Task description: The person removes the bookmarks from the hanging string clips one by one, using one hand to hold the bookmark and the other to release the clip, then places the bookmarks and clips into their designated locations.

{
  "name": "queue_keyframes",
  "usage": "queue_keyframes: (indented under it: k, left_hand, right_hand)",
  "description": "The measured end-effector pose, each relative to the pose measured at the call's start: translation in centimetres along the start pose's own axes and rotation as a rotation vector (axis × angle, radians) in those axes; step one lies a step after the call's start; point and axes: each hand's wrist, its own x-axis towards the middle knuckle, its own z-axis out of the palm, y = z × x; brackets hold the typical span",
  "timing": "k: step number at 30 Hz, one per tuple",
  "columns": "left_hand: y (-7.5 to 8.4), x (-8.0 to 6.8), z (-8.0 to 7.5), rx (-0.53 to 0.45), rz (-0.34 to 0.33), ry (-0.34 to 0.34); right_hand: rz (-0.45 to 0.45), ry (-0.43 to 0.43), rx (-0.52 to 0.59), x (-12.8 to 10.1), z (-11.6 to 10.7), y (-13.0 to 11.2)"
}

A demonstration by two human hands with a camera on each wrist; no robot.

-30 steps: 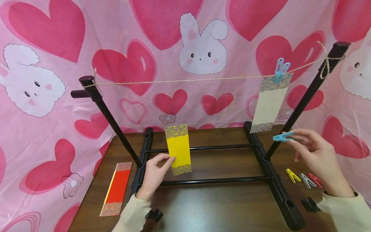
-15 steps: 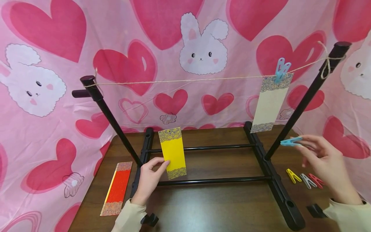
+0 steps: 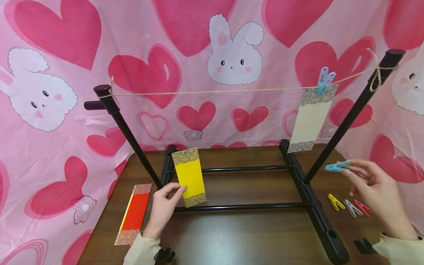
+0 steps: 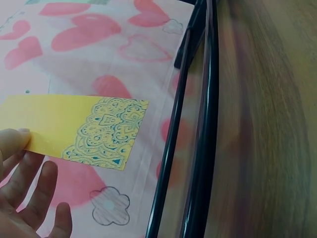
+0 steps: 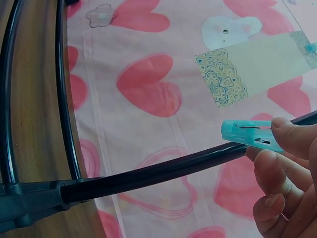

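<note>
At the far left a red card [image 3: 133, 214] lies flat on the table [image 3: 248, 239], just outside the left hand [image 3: 163, 209]. That hand pinches the yellow card [image 3: 189, 177] by its lower left edge between thumb and fingertips, the card standing upright above the fingers. Held by so little, it could swing or slip out, and its top may bend if it meets the string [image 3: 212, 90] overhead. The black rack [image 3: 308, 198] stands between the hands, its slanted right post just left of the right fingers. On the string hangs a cream card [image 3: 310, 121] under a blue peg [image 3: 323, 81]. The right hand [image 3: 377, 191] grips a blue clip [image 3: 336, 166] at its fingertips; squeezed off-centre, it might snap away. Three spare clips [image 3: 349, 206] lie below those fingers.
</note>
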Motion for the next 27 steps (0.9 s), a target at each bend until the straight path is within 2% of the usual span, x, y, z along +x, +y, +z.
queue_keyframes:
  k: [10,27]
  left_hand:
    - [-1.1,-0.3,-1.1,0.035,-0.034,0.042]
    - [-2.1,-0.8,-3.3,0.066,-0.016,0.093]
  right_hand:
    - [0.021,0.006,0.017,-0.3,0.0,0.7]
    - [0.065,0.017,-0.038,-1.0,-0.5,2.4]
